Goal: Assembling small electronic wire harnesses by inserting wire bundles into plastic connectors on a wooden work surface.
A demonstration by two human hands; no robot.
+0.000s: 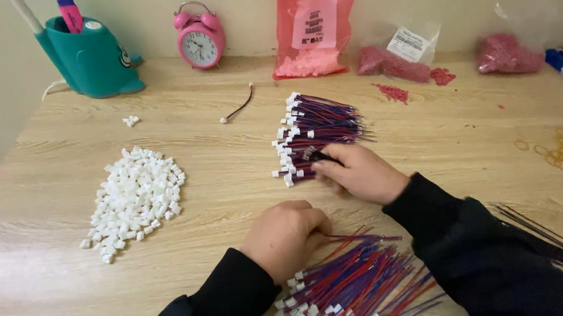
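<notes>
Wooden desk — my right hand pinches wires from the far bundle, left hand curled shut beside the finished heap; white connectors remain — plenty left.

Near wire bundle cut off by bottom edge

- The bench was pale wood-grain laminate, smooth and matt.
- The wire bundles wore glossy red and blue plastic insulation, tipped with white plastic.
- The connector pile was matt white plastic.
- The bag was shiny pink film.
</notes>
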